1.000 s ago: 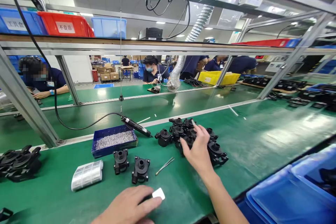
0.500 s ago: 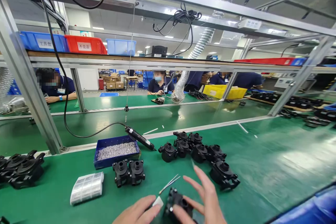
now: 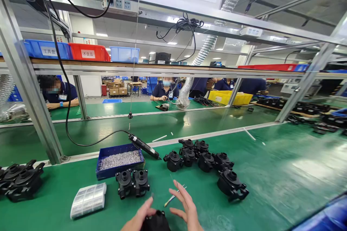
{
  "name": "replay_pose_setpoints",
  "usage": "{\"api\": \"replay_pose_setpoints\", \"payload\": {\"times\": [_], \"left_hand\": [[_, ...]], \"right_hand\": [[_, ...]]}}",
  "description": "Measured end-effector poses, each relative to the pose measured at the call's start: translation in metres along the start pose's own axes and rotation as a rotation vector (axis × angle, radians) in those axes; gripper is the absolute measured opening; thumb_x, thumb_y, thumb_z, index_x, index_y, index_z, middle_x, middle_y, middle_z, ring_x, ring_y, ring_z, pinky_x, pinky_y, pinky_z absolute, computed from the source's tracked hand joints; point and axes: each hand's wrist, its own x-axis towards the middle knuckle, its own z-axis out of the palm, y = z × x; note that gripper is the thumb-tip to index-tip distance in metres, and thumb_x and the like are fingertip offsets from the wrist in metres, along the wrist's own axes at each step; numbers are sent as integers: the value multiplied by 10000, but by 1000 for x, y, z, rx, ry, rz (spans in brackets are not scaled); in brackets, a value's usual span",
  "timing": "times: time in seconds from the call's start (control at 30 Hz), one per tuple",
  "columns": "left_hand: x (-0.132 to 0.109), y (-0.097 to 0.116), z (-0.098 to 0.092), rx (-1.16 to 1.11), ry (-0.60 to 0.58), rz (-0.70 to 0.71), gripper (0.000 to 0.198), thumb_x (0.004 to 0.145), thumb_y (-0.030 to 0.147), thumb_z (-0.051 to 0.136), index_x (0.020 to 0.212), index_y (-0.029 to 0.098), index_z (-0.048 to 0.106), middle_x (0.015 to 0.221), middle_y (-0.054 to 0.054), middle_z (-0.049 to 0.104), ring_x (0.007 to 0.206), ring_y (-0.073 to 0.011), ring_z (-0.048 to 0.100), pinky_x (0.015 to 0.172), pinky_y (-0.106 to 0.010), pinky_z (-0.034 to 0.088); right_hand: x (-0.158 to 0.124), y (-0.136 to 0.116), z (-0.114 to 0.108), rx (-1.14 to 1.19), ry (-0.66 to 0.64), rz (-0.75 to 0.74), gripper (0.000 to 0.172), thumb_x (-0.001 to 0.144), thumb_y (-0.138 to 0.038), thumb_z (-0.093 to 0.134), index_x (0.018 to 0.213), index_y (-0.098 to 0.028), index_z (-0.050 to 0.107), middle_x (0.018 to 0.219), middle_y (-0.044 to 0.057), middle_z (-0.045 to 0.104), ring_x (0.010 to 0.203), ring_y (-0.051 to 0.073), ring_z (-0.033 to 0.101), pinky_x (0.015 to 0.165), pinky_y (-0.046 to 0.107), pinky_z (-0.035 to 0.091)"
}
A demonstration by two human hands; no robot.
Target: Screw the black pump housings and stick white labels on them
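At the bottom edge, my left hand (image 3: 139,217) is closed against the side of a black plastic pump housing (image 3: 156,221), whose lower part is cut off by the frame. My right hand (image 3: 187,207) is just right of it, fingers spread and apart from the housing. A faint thin sliver shows at its index fingertip, too blurred to name. Thin white-and-yellow sticks (image 3: 172,199) lie behind the right fingers. Two more pump housings (image 3: 132,184) stand side by side beyond my left hand. Left of them lies a curled sheet of clear labels (image 3: 89,200).
A blue tray (image 3: 101,169) of small metal screws stands behind, with a corded electric screwdriver (image 3: 145,147) resting at its right. Several pump housings (image 3: 207,160) cluster at centre right, others (image 3: 20,180) at far left. A metal frame post (image 3: 34,79) rises at left. People sit opposite.
The pump housing has shifted left and down toward my left hand. My right hand has come off it and moved left. The white piece at my left fingers no longer shows.
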Motion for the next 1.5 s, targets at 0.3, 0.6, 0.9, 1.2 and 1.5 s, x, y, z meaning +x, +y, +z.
{"api": "replay_pose_setpoints", "payload": {"times": [0.3, 0.6, 0.9, 1.2, 1.5], "left_hand": [[-23, -4, -19, 37, 87, -38, 1085, 744, 397, 869, 1621, 195, 262, 1584, -209, 383, 1475, -401, 382, 1243, -551, 323], [-30, 18, -17, 333, 190, 133, 1168, 695, 192, 797, 1618, 324, 92, 1512, -131, 481, 1372, -344, 532, 1156, -465, 482], [-34, 24, -15, 348, 181, 103, 1117, 789, 335, 819, 1612, 321, 64, 1538, -155, 435, 1392, -343, 511, 1144, -504, 497], [-32, 31, -16, 321, 178, 136, 1033, 847, 374, 790, 1605, 338, 89, 1558, -155, 406, 1399, -344, 502, 1137, -533, 497], [-32, 31, -16, 349, 187, 156, 989, 887, 405, 761, 1618, 311, 102, 1545, -159, 426, 1386, -342, 516, 1135, -534, 501]], "right_hand": [[-31, -40, 34, -100, -110, 14, 946, 833, -308, 710, 1587, -342, 140, 1605, 134, 293, 1321, 286, 522, 897, 363, 573], [-38, -43, 31, 311, -82, 88, 846, 862, -640, 771, 1465, -206, 367, 756, -21, 572, 562, 124, 442, 544, 251, 287], [-49, -46, 47, 201, 12, 144, 996, 805, -533, 823, 1552, -183, 266, 692, -23, 645, 534, 131, 484, 570, 257, 317], [-50, -58, 51, 73, 8, 134, 939, 837, -442, 747, 1575, -178, 231, 709, -23, 674, 549, 132, 426, 588, 279, 335], [-53, -42, 52, -93, 70, 11, 868, 869, -446, 732, 1585, -184, 318, 712, -19, 695, 515, 146, 466, 552, 274, 413]]}}
